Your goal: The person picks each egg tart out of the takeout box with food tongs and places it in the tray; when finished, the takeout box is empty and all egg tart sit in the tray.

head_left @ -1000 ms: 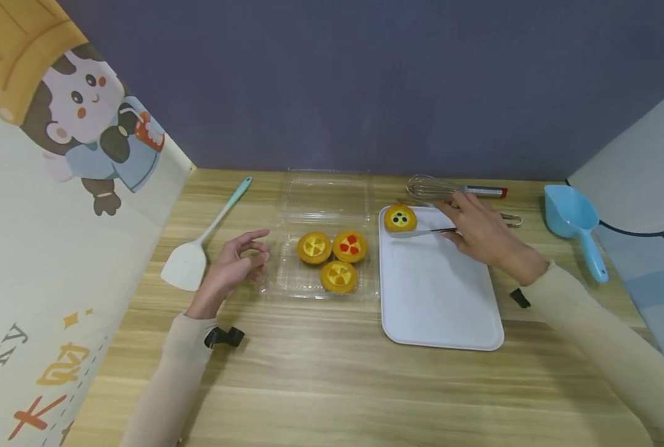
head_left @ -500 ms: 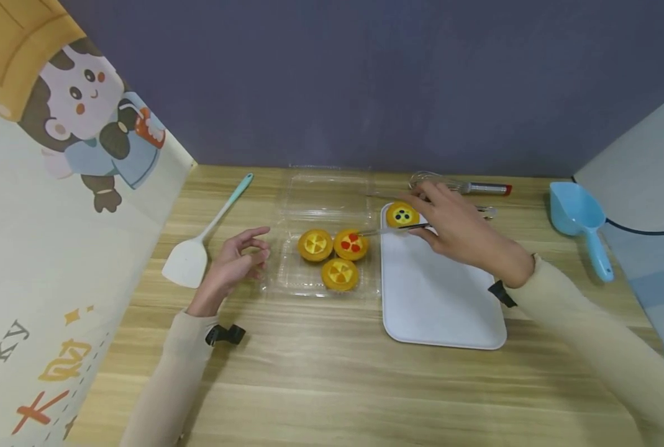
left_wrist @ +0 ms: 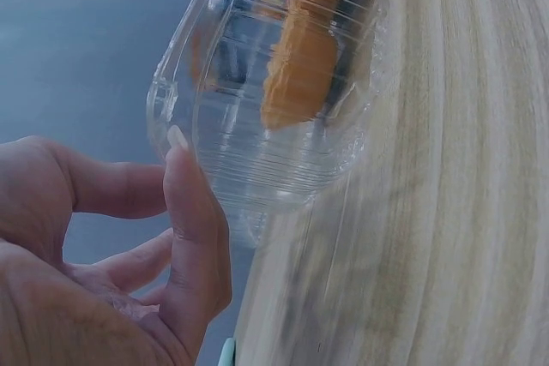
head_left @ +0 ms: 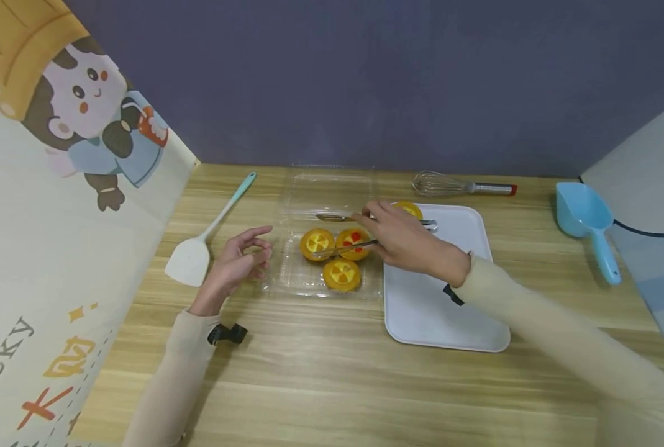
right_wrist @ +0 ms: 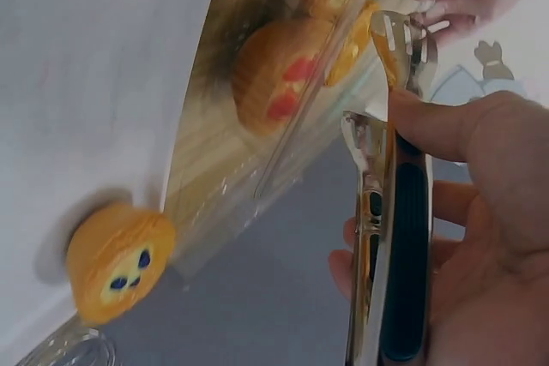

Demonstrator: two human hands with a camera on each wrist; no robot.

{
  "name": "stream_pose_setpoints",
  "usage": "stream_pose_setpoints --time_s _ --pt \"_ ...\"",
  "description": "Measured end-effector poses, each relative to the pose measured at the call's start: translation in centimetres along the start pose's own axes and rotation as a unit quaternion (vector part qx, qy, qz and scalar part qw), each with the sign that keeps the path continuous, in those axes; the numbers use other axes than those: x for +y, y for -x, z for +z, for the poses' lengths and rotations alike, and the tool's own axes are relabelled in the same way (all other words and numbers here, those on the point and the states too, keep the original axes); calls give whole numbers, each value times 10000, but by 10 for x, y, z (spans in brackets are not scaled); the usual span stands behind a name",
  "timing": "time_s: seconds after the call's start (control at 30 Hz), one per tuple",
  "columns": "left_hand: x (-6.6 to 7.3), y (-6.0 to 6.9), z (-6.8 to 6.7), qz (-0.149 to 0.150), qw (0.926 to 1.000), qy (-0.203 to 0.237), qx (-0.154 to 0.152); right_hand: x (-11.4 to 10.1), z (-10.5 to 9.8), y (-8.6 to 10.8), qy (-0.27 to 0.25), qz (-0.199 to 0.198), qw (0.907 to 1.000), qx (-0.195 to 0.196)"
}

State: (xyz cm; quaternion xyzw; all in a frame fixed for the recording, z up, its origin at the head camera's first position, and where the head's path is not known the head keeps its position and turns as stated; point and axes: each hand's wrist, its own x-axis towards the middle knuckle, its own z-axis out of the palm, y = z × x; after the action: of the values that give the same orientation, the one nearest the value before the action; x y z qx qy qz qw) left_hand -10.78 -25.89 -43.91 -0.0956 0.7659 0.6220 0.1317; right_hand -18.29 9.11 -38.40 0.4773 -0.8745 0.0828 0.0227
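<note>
Tongs (right_wrist: 407, 255) in the right hand (head_left: 405, 239), fingers (right_wrist: 455, 201) curled around them, left hand (head_left: 236, 262) loosely bent near tarts (head_left: 341, 275)

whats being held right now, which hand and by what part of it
The right-hand grip holds the tongs around their dark handles. The left-hand grip appears to hold nothing.

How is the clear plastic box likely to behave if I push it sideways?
The clear plastic box looks thin-walled and ridged, so it will probably flex under a firm push. Being broad and low, it should slide rather than tip. The three tarts inside leave bare floor around them, so they may shift.
</note>
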Motion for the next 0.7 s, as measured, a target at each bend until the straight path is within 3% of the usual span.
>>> stream_pose_setpoints --time_s 0.33,0.7 --pt "1 0 0 63 10000 8 12 -12 10 -11 -1 166 9995 -276" --pt "0 0 0 25 10000 1 48 -18 15 -17 208 274 9989 -316"
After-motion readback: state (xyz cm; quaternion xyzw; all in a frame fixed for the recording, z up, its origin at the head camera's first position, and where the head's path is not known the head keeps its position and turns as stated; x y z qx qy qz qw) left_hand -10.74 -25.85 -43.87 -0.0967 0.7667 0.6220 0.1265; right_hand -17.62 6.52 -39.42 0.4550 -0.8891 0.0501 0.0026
